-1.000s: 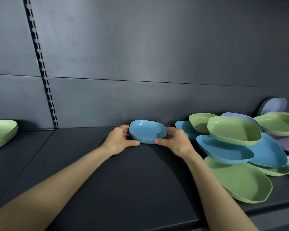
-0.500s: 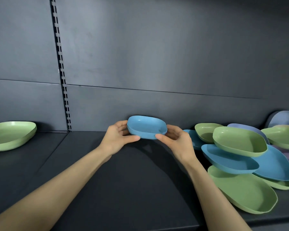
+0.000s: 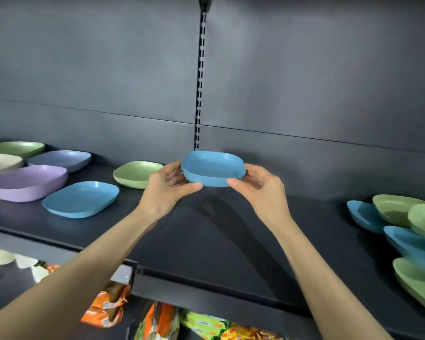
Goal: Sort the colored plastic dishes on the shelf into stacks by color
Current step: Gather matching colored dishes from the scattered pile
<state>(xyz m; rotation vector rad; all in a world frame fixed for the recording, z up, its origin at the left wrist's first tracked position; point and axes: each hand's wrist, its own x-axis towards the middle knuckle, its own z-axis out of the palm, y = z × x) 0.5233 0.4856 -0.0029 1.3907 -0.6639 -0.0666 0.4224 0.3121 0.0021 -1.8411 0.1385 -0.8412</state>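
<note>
A small stack of blue dishes (image 3: 212, 168) hangs in the air above the dark shelf (image 3: 206, 241). My left hand (image 3: 167, 187) grips its left edge and my right hand (image 3: 258, 185) grips its right edge. On the left part of the shelf lie a single blue dish (image 3: 81, 198), a green dish (image 3: 135, 173), a lilac stack (image 3: 27, 181), a periwinkle dish (image 3: 62, 159), a beige dish (image 3: 0, 161) and another green dish (image 3: 15, 147). At the right edge sits a mixed pile of blue dishes (image 3: 407, 241) and green dishes (image 3: 398, 209).
A slotted upright rail (image 3: 200, 94) runs down the dark back wall behind the held stack. Below the shelf's front edge, snack packets (image 3: 157, 320) in orange and green fill a lower level. Bare shelf surface lies between the left group and the right pile.
Both hands have lifted the blue stack off the shelf and carried it left. The view swung left, bringing the sorted dishes on the left into sight and pushing the mixed pile to the right edge.
</note>
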